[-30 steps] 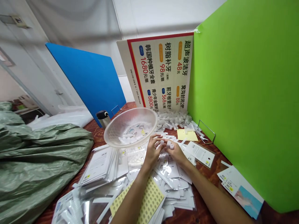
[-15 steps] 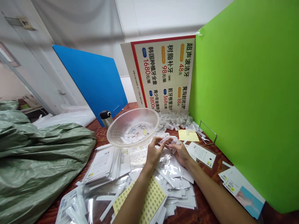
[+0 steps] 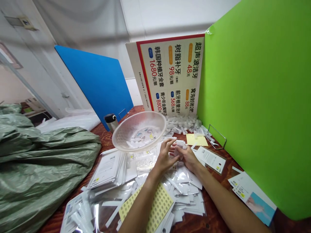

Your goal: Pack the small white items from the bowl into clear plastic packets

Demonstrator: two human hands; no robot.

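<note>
Gripping clear tubes [image 3: 179,149] in R hand [image 3: 190,158] w/ L hand [image 3: 166,156] spread alongside, near basin [image 3: 116,141] of clear pcs [image 3: 132,143] (print [image 3: 145,133] inside) beyond-L of grip.

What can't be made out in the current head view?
All head view:
White pieces in the right hand: exact count, hidden by its grip.
Left hand: whether it touches them, hidden by overlap.
Yellow dotted sheet: middle, hidden by the left forearm, itself cut off by the bottom edge.
Card packet beyond the right wrist: print too small.
</note>
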